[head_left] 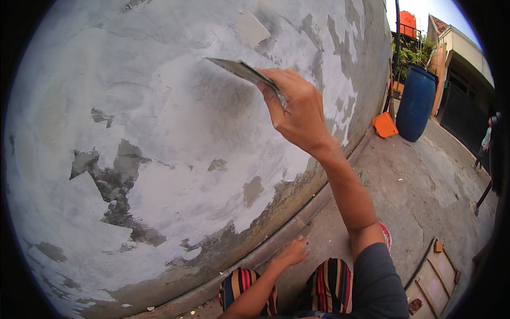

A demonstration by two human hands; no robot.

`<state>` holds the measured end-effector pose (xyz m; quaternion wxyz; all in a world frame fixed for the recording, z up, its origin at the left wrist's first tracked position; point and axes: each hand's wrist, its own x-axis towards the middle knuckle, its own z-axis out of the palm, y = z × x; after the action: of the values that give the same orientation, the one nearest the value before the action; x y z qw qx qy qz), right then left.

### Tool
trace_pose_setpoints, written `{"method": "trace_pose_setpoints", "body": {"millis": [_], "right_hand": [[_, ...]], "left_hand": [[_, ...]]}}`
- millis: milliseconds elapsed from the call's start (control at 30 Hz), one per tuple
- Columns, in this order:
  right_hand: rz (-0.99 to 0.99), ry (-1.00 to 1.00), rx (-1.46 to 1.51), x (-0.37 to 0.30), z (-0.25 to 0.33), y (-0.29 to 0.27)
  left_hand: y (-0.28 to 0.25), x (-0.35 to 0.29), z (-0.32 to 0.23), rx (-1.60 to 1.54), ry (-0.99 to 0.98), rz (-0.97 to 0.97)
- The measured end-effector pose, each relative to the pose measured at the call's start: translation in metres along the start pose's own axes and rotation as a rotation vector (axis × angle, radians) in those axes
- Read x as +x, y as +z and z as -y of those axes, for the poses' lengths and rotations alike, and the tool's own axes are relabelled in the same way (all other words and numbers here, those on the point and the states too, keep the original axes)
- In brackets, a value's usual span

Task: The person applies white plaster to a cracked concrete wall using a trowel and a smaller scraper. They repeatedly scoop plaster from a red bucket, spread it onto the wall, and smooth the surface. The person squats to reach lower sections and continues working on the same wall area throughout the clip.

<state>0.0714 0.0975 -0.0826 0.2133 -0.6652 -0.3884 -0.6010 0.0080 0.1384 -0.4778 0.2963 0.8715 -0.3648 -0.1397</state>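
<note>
Head view: likely spreading white coating (183,199) over wall (121,186). Grasping flat blade (234,67) in right hand (300,109), close to wall; holding nothing in slack left hand (291,252). Next, presumably: press edge evenly.

the wall (180,133) fills the left and front of the worker's space; the ground (409,207) runs along its foot and off to the right. the right hand (297,106) is up before the wall with a flat blade (236,68) in its grip; whether the blade touches the wall, i can't tell. the left hand (294,252) is low, above the ground, beyond the gap between the two knees (330,284). a round container (387,237), mostly hidden, is behind the right elbow, and a framed panel (433,282) lies farther right. ahead, near the wall's far end, a dustpan (385,125) is just left of a barrel (416,103). another person (485,141) is well off to the right, beyond the barrel.
</note>
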Motion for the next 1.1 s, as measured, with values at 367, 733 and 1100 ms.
{"method": "trace_pose_setpoints", "body": {"millis": [367, 733, 1100], "right_hand": [[-0.112, -0.103, -0.335, 0.03, -0.068, -0.011], [-0.294, 0.108, -0.368, 0.013, -0.083, -0.027], [-0.055, -0.078, -0.53, -0.04, -0.028, 0.032]], "left_hand": [[-0.001, 0.003, -0.012, -0.052, -0.023, 0.072], [-0.001, 0.002, -0.015, 0.054, -0.022, 0.072], [0.006, 0.003, -0.009, 0.027, -0.038, 0.085]]}}
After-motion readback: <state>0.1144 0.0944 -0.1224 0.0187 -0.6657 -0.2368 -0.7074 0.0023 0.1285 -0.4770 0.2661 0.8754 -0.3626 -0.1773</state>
